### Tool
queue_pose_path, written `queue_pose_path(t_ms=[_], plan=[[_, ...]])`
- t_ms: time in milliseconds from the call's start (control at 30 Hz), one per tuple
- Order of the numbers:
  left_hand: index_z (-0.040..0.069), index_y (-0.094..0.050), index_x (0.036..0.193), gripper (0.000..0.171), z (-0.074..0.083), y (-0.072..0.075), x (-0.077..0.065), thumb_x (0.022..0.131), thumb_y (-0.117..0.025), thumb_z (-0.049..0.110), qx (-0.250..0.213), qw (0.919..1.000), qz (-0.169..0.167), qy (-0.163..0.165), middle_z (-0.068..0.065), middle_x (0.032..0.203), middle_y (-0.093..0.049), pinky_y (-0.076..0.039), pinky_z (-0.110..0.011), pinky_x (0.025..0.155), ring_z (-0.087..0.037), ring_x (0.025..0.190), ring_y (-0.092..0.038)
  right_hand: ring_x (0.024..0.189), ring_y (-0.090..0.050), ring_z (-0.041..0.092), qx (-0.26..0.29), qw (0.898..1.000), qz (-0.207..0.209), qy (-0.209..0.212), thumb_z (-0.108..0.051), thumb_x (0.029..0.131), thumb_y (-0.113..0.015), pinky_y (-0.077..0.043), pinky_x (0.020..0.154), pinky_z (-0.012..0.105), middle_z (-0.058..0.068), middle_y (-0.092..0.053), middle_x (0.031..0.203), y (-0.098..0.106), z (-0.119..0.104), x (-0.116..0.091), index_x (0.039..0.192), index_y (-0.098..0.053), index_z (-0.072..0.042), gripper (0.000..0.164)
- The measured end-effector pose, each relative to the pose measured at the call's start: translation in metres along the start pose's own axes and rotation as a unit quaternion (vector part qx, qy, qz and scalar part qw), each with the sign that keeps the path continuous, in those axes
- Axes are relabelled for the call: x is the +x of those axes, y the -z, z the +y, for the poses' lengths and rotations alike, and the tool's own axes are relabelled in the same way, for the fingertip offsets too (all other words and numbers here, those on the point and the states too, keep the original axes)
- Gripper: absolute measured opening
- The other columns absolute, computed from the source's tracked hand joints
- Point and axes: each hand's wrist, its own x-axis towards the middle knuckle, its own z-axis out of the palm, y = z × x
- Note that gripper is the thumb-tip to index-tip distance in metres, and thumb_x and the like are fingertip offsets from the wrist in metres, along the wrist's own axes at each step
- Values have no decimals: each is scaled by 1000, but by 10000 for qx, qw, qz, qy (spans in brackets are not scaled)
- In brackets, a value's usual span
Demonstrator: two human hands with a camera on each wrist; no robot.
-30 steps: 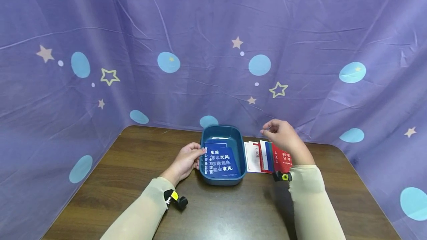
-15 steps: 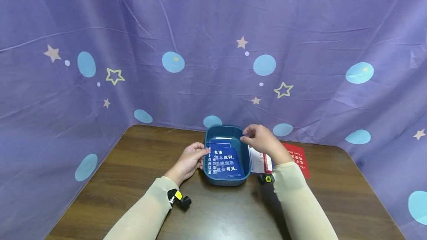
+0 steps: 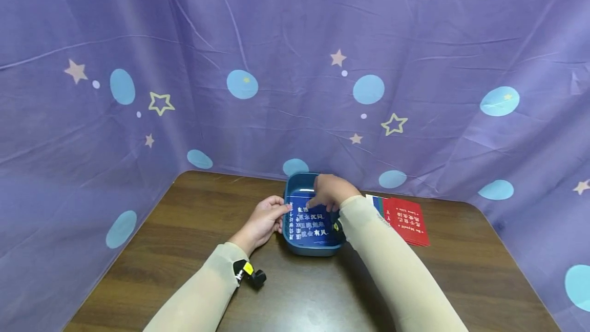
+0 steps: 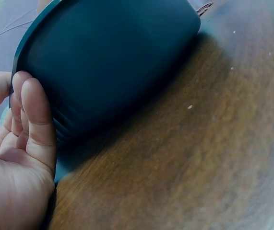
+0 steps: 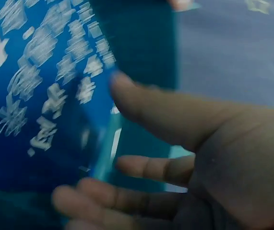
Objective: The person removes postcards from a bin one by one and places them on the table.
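Note:
A dark teal plastic tray [image 3: 311, 252] with rounded corners sits on the table, and blue cards [image 3: 310, 229] printed with white characters lie inside it. My left hand [image 3: 260, 221] pinches the tray's left rim, thumb over the edge and fingers against the outer wall, as the left wrist view shows. My right hand [image 3: 335, 190] reaches down over the tray from the right. In the right wrist view its thumb [image 5: 137, 98] is at the edge of a blue card, with the other fingers spread apart from it. The forearm covers the tray's right side.
Right of the tray lie red cards [image 3: 407, 219] with white text, beside blue and white cards [image 3: 375, 201] partly hidden by the right sleeve. The brown wooden table [image 3: 295, 291] meets a purple curtain [image 3: 295, 127] behind the tray.
My right hand has moved left from above the cards at the right, over the tray's rim and down to the blue cards. The left hand keeps its hold on the tray.

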Motion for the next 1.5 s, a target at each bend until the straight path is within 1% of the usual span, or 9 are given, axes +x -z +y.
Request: queue_pose_path(t_ms=[233, 500, 633, 867, 1067, 1167, 1233, 1367, 1500], plan=[[9, -56, 101, 15, 0, 0, 0, 99, -71, 8, 1, 10000, -10, 15, -3, 72, -65, -52, -22, 43, -10, 49, -55, 115, -71, 31, -1158, 9925, -103, -389, -60, 64, -99, -60, 103, 57, 13, -73, 132, -19, -10, 8, 146, -60, -10, 104], [7, -55, 103, 16, 0, 0, -1, 100, -71, 9, 46, 9999, -93, -15, -1, 71, -65, -53, -22, 43, -9, 50, -56, 139, -58, 36, -1182, 9922, -78, -381, -62, 61, -99, -53, 112, 62, 18, -59, 156, -26, -13, 10, 163, -42, -13, 126], [8, -56, 102, 16, -2, 0, 1, 100, -71, 9, 88, 9999, -99, 17, -1, 71, -65, -53, -22, 43, -9, 50, -56, 130, -64, 36, -914, 9956, 84, -213, -51, 68, -100, -57, 108, 60, 19, -65, 145, -25, -7, 11, 155, -48, -6, 111], [8, -57, 99, 14, -2, 0, 2, 99, -71, 9, 108, 9999, -7, -21, -3, 70, -64, -51, -21, 41, -9, 49, -55, 110, -74, 34, 12, 9953, 912, 321, -9, 75, -97, -65, 96, 52, 20, -75, 126, -6, -4, 4, 131, -69, 3, 64], [8, -56, 99, 15, -2, 0, 3, 99, -71, 8, 48, 9999, -68, -65, -2, 69, -65, -51, -21, 40, -8, 47, -55, 98, -70, 27, 489, 9868, 1461, 490, -18, 85, -91, -62, 98, 48, 14, -76, 112, 14, 9, -11, 113, -76, -1, 35], [8, -56, 99, 15, -2, 1, 3, 99, -71, 7, 25, 10000, -1, -57, -3, 70, -66, -51, -21, 40, -8, 47, -55, 79, -62, 21, 812, 9800, 1689, 673, -21, 90, -87, -59, 79, 41, 5, -70, 86, 21, 21, -18, 88, -72, -5, 22], [7, -56, 98, 15, -3, 1, 3, 99, -71, 7, 40, 10000, 30, -46, -4, 71, -66, -50, -21, 40, -8, 47, -55, 69, -54, 17, 1116, 9736, 1843, 757, -22, 93, -84, -52, 67, 37, 1, -60, 73, 24, 32, -24, 79, -65, -7, 28], [7, -55, 98, 16, -4, 0, 4, 99, -71, 8, 67, 10000, 30, -63, -3, 70, -65, -50, -21, 40, -8, 47, -54, 61, -57, 11, 1710, 9568, 2226, 759, -22, 98, -80, -51, 60, 31, 2, -64, 67, 33, 56, -36, 82, -66, -6, 27], [8, -54, 98, 18, -5, 0, 5, 99, -72, 9, 55, 9999, 15, -97, -2, 68, -64, -50, -21, 39, -8, 47, -55, 67, -68, 17, 1993, 9454, 2511, 586, -26, 102, -75, -58, 64, 35, 12, -78, 83, 41, 82, -51, 95, -72, -2, 25]])
